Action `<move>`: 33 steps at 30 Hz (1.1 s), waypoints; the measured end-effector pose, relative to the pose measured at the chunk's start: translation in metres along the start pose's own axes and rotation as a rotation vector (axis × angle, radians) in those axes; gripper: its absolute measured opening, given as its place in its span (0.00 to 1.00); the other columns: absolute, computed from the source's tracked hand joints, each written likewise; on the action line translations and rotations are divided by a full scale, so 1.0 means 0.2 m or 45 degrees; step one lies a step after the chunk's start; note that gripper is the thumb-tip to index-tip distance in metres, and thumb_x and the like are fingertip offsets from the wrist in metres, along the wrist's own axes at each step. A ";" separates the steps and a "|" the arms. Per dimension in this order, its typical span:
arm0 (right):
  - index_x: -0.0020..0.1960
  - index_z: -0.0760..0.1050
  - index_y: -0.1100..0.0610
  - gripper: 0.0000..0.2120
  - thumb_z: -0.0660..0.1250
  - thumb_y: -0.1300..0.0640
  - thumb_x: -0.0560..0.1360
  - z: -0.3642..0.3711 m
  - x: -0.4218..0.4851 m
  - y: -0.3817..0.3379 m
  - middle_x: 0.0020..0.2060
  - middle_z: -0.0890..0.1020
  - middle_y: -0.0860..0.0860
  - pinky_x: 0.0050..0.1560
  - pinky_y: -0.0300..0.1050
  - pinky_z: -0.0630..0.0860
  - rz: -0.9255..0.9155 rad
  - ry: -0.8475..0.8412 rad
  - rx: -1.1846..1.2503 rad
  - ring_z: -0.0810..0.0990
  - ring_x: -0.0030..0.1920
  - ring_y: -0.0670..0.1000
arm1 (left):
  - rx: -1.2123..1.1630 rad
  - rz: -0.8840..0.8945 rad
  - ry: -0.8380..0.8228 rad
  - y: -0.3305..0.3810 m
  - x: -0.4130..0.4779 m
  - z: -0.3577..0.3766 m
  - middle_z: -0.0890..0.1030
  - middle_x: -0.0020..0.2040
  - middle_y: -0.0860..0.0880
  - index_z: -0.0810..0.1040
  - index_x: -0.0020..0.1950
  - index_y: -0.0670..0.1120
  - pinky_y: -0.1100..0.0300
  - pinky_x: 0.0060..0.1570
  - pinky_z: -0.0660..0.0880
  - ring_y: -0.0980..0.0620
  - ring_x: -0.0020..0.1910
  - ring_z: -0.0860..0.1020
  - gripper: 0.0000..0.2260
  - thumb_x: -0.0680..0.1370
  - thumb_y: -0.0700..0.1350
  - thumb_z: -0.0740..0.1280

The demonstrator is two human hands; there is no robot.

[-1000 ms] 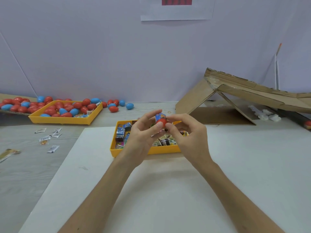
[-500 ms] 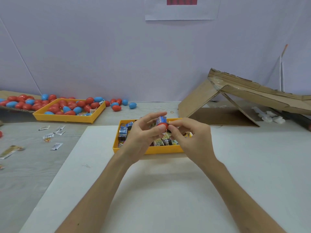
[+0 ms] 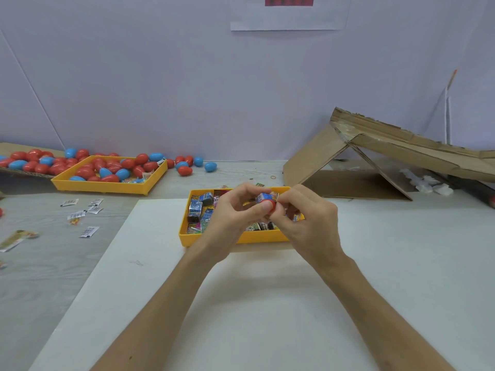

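The left hand [image 3: 227, 218] grips the red shell [image 3: 270, 205], while the right hand [image 3: 310, 223], at its three o'clock, pinches the blue packet [image 3: 263, 197] poking out toward twelve.

Open passage over the white board [image 3: 267, 303], near side of the left hand [image 3: 227, 218] and right hand [image 3: 308, 223]. Obstacles: candy tray [image 3: 235, 239] directly ahead, cardboard ramp [image 3: 401, 145] right, egg tray [image 3: 107, 186] and packets [image 3: 88, 231] on the table [image 3: 40, 277] left.
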State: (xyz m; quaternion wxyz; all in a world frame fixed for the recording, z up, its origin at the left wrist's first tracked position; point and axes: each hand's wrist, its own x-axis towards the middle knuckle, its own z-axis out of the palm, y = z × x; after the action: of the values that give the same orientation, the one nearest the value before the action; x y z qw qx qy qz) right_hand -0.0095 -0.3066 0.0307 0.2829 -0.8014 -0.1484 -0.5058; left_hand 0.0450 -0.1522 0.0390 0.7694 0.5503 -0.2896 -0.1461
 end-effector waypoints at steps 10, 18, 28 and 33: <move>0.59 0.79 0.56 0.16 0.70 0.65 0.73 -0.01 0.02 -0.02 0.48 0.83 0.49 0.44 0.38 0.78 0.334 -0.234 0.449 0.83 0.40 0.49 | 0.029 0.033 0.172 -0.01 0.02 -0.02 0.81 0.43 0.46 0.73 0.45 0.44 0.58 0.41 0.80 0.48 0.41 0.79 0.10 0.72 0.43 0.74; 0.58 0.81 0.54 0.11 0.72 0.62 0.76 0.00 0.03 -0.02 0.49 0.86 0.50 0.48 0.57 0.82 0.624 -0.158 0.743 0.86 0.46 0.54 | -0.143 -0.003 0.147 0.02 0.01 -0.01 0.84 0.48 0.41 0.80 0.52 0.43 0.56 0.49 0.81 0.46 0.46 0.83 0.10 0.74 0.47 0.71; 0.53 0.84 0.53 0.10 0.74 0.52 0.73 -0.02 0.06 -0.01 0.47 0.86 0.52 0.47 0.45 0.82 0.896 -0.208 1.008 0.86 0.49 0.55 | -0.143 -0.003 0.191 0.04 0.01 0.00 0.86 0.51 0.42 0.83 0.57 0.40 0.60 0.47 0.81 0.44 0.49 0.86 0.15 0.72 0.43 0.71; 0.50 0.85 0.51 0.14 0.76 0.47 0.67 -0.02 0.06 0.02 0.49 0.86 0.54 0.53 0.50 0.82 1.027 -0.294 1.194 0.84 0.51 0.55 | -0.132 -0.016 0.188 0.03 0.01 -0.01 0.86 0.50 0.42 0.84 0.53 0.40 0.60 0.45 0.82 0.45 0.48 0.86 0.12 0.72 0.43 0.71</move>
State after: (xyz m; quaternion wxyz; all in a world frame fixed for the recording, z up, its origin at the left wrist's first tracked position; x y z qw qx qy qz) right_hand -0.0050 -0.3138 0.0423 0.7550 -0.6344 -0.0700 -0.1504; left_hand 0.0465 -0.1492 0.0449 0.8152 0.5208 -0.2206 -0.1247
